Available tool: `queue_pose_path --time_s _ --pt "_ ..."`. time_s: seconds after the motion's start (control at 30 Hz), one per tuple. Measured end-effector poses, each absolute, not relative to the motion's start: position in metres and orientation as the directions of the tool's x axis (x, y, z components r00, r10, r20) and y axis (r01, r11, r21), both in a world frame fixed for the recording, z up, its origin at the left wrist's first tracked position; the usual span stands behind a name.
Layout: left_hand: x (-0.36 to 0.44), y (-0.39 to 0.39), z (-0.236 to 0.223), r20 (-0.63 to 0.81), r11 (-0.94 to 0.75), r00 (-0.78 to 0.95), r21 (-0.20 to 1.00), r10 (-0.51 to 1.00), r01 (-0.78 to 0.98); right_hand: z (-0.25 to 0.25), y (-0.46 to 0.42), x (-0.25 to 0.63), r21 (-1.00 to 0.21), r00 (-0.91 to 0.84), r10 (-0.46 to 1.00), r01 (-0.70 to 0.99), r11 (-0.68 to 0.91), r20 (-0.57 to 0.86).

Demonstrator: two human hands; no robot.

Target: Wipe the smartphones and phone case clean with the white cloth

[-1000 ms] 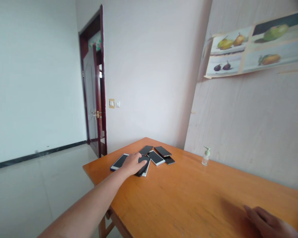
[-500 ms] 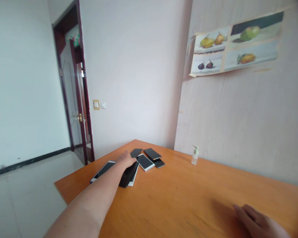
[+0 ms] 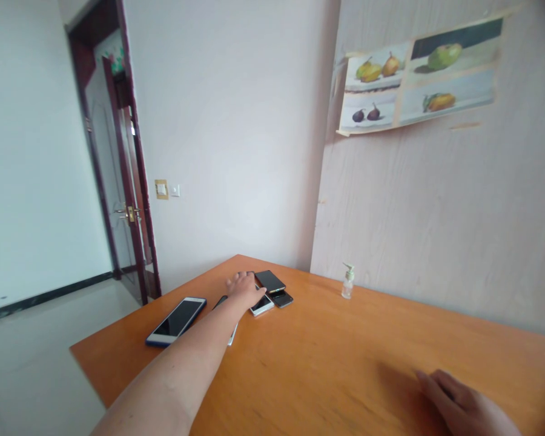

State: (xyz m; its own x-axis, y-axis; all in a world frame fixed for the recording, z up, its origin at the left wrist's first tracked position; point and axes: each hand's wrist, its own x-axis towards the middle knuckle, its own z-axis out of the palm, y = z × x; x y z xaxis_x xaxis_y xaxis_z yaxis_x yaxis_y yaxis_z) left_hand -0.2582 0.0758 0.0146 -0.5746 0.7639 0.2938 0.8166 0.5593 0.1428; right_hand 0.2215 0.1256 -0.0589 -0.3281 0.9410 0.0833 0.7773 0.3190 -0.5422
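My left hand [image 3: 244,290] reaches over the phones near the table's far corner, palm down, fingers spread and thumb apart. Beneath and beside it lies a white phone [image 3: 262,308] with a dark screen, partly covered by the hand. Just behind it, a dark phone [image 3: 270,280] overlaps another dark phone [image 3: 283,298]. My forearm hides most of a white-edged phone [image 3: 233,336] and a black item [image 3: 220,300]. To the left lies a white phone in a blue case [image 3: 177,321]. My right hand [image 3: 465,399] rests at lower right, fingers curled in, with nothing visible in it.
A clear pump bottle [image 3: 347,283] stands near the back edge of the orange wooden table [image 3: 327,363]. Walls border its far side. The table's left edge [image 3: 88,378] drops to a pale floor; a doorway [image 3: 118,181] stands beyond.
My left hand has left the black item and shifted towards the white phone, its fingers spreading. The view has turned slightly right. My right hand stays much the same.
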Motion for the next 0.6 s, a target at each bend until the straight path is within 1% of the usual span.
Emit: queue_pose_path --time_s 0.1,0.2,0.4,0.5,0.6 --pt "-0.241 0.088 0.011 0.298 0.429 -0.436 0.093 0.849 0.899 -0.057 0.124 0.221 -0.531 -0.321 0.944 0.788 0.313 0.081" --pt "-0.23 0.1 0.008 0.272 0.364 -0.366 0.059 0.89 0.93 -0.052 0.12 0.218 -0.527 -0.305 0.948 0.793 0.307 0.094" --pt "-0.221 0.11 0.003 0.213 0.367 -0.363 0.02 0.907 0.93 -0.042 0.112 0.21 -0.494 -0.256 0.956 0.819 0.293 0.141" --pt "-0.22 0.108 0.003 0.237 0.345 -0.338 0.013 0.911 0.938 -0.037 0.109 0.206 -0.479 -0.232 0.958 0.83 0.285 0.169" --pt "-0.222 0.105 0.01 0.299 0.34 -0.334 0.033 0.894 0.94 -0.032 0.106 0.204 -0.478 -0.208 0.963 0.837 0.266 0.171"
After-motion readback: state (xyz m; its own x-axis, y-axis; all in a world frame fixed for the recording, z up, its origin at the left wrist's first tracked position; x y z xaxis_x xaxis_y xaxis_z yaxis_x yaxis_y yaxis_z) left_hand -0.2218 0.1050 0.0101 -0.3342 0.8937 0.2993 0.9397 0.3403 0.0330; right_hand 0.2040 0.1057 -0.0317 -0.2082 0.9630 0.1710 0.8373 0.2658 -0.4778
